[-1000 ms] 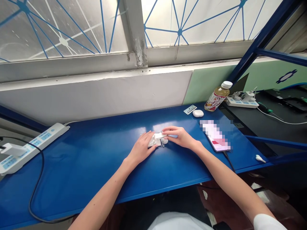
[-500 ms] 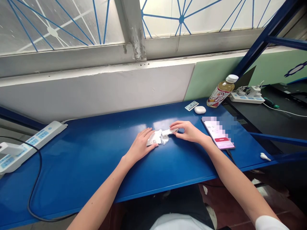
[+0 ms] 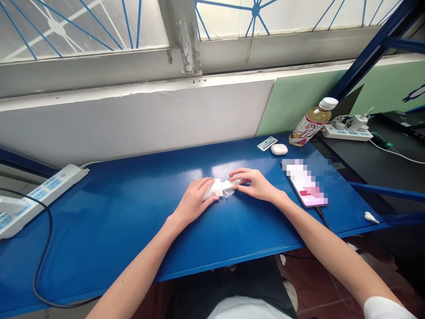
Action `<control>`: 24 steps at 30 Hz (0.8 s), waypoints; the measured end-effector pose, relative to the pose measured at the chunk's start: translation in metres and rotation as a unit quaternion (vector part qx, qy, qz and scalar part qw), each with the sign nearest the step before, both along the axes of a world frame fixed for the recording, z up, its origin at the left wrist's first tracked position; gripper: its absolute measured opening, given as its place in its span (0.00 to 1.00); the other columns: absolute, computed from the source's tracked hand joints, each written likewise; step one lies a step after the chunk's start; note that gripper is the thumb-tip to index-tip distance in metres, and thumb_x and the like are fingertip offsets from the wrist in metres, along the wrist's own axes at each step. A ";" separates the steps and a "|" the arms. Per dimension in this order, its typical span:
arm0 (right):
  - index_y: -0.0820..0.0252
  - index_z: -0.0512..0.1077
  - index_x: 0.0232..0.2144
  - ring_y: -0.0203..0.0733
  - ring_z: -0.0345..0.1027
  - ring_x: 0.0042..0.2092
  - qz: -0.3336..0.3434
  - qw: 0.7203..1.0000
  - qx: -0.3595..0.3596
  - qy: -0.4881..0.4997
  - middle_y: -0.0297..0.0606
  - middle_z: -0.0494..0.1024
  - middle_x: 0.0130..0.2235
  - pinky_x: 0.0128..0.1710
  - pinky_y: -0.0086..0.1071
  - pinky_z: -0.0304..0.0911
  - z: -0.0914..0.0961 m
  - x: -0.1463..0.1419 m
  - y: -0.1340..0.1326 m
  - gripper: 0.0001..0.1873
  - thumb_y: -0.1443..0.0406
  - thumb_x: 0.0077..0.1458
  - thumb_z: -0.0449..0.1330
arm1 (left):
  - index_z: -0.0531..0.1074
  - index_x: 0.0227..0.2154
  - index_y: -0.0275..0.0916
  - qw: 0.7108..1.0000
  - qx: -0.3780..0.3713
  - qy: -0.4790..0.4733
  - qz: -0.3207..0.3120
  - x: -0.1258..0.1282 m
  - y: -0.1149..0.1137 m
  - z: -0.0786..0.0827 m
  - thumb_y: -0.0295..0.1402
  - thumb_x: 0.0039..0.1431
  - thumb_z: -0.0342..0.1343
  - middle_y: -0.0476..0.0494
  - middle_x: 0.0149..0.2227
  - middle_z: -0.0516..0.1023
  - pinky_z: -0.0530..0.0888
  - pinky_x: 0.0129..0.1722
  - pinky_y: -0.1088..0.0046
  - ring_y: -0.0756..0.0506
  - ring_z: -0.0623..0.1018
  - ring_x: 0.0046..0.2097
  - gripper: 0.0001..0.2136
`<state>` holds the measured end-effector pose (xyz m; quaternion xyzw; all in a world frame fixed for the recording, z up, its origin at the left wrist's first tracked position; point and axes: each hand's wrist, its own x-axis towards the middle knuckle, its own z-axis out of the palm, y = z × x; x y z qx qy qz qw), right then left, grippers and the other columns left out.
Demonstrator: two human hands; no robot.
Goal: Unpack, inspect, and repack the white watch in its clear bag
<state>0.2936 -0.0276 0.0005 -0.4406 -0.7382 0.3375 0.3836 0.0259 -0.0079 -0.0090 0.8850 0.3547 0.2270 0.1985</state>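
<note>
On the blue table (image 3: 116, 221), midway along it, the left hand (image 3: 194, 201) lies flat with fingers together pressing a small white packet (image 3: 217, 188), while the right hand (image 3: 255, 184) pinches the packet's other end, a phone (image 3: 305, 184) lying near that wrist.

A single head-worn camera looks forward and down from close above the blue table (image 3: 116, 221), facing the window wall.

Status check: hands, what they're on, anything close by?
Left hand pressing white packet onto blue table. Right hand pinching its far end. Phone lies right, apart.
</note>
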 end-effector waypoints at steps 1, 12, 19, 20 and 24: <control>0.54 0.81 0.42 0.46 0.77 0.42 0.002 1.000 0.008 -0.001 0.43 0.79 0.49 0.39 0.40 0.75 -0.003 -0.002 0.000 0.12 0.60 0.58 0.62 | 0.67 0.59 0.41 1.000 0.002 0.003 0.001 0.000 -0.001 -0.001 0.43 0.65 0.55 0.35 0.59 0.72 0.66 0.59 0.52 0.35 0.71 0.60 0.22; 0.49 0.79 0.48 0.51 0.74 0.48 0.051 0.984 0.080 -0.150 0.43 0.80 0.48 0.48 0.45 0.69 -0.002 0.014 0.002 0.14 0.62 0.61 0.60 | 0.69 0.58 0.41 0.999 -0.014 0.022 0.029 0.003 -0.007 0.005 0.44 0.64 0.57 0.35 0.60 0.71 0.68 0.59 0.51 0.33 0.70 0.60 0.23; 0.57 0.80 0.40 0.44 0.76 0.43 0.035 0.977 0.150 -0.149 0.44 0.82 0.43 0.44 0.38 0.72 -0.010 -0.002 0.000 0.12 0.66 0.65 0.56 | 0.68 0.58 0.40 0.999 0.027 0.035 0.028 0.002 -0.005 0.002 0.44 0.64 0.57 0.35 0.59 0.72 0.71 0.57 0.52 0.34 0.71 0.59 0.22; 0.57 0.80 0.40 0.44 0.76 0.43 0.032 0.975 0.158 -0.152 0.43 0.82 0.43 0.43 0.37 0.73 -0.010 -0.007 -0.001 0.11 0.67 0.65 0.56 | 0.68 0.57 0.40 0.998 0.033 0.036 0.027 0.002 -0.004 0.001 0.44 0.65 0.57 0.35 0.59 0.72 0.71 0.57 0.52 0.34 0.72 0.59 0.22; 0.56 0.80 0.40 0.46 0.74 0.43 -0.005 0.963 0.172 -0.205 0.43 0.81 0.44 0.41 0.39 0.73 -0.005 -0.013 -0.006 0.10 0.66 0.64 0.57 | 0.68 0.57 0.39 0.998 0.050 0.040 0.023 0.003 -0.002 -0.001 0.44 0.65 0.56 0.34 0.58 0.72 0.72 0.56 0.51 0.34 0.72 0.58 0.22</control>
